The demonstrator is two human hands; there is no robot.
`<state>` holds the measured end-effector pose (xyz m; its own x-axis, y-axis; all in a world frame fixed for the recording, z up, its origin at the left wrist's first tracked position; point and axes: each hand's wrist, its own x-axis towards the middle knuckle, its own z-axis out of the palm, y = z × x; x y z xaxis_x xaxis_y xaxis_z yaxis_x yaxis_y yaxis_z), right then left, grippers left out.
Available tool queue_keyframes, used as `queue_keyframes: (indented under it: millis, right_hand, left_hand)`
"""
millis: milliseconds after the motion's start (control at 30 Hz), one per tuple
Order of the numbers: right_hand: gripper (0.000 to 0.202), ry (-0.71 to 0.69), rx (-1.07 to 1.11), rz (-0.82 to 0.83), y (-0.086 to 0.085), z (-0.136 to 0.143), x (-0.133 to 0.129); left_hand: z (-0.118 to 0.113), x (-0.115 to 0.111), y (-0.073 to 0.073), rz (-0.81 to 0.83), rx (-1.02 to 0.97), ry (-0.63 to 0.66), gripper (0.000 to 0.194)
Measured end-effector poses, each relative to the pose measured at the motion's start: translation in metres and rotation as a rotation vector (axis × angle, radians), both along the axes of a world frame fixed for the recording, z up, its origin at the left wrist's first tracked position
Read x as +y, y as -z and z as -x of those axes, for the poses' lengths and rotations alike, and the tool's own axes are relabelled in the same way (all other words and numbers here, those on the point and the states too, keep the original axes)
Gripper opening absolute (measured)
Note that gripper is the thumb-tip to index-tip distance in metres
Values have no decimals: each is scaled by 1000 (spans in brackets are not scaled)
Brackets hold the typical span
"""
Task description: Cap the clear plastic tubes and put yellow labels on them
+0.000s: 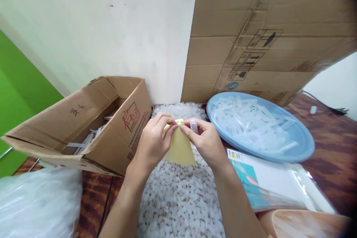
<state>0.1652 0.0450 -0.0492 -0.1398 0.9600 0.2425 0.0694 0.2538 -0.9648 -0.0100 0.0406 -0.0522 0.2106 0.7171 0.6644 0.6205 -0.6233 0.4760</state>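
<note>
Both hands pinch a thin, pale yellow sheet (180, 150) along its top edge, which looks folded or rolled over. My left hand (153, 135) grips that edge between thumb and fingers from the left. From the right, my right hand (208, 139) pinches the same edge, thumb and fingertip close to the left ones. A short translucent tube (193, 125) also sits in my right hand, between the thumb and curled fingers. Many small whitish translucent pieces (178, 200) lie spread beneath the hands. A denser heap of clear pieces (181, 110) lies just beyond them.
At left stands an open cardboard box (136, 122) with white strips inside. A blue basin (305, 143) of translucent tubes is at right, before a large carton (212, 52). Nearer are flat plastic packets (267, 174), a peach-coloured container (272, 223) and a filled plastic bag (41, 200).
</note>
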Motion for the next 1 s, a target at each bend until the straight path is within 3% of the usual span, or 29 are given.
queue_keyframes:
  millis: [267, 633, 833, 1000]
  right_hand:
    - [22, -6, -4, 13, -3, 1, -1]
    - [24, -1, 72, 62, 11, 4, 3]
    - [17, 51, -242, -121, 11, 3, 5]
    - [13, 37, -379, -303, 11, 3, 5]
  left_hand:
    - [-2, -2, 0, 37, 43, -18, 7]
    - [1, -3, -5, 136, -51, 59, 6]
    - [-3, -12, -15, 261, -257, 218, 9]
    - [-5, -10, -14, 348, -315, 216, 14]
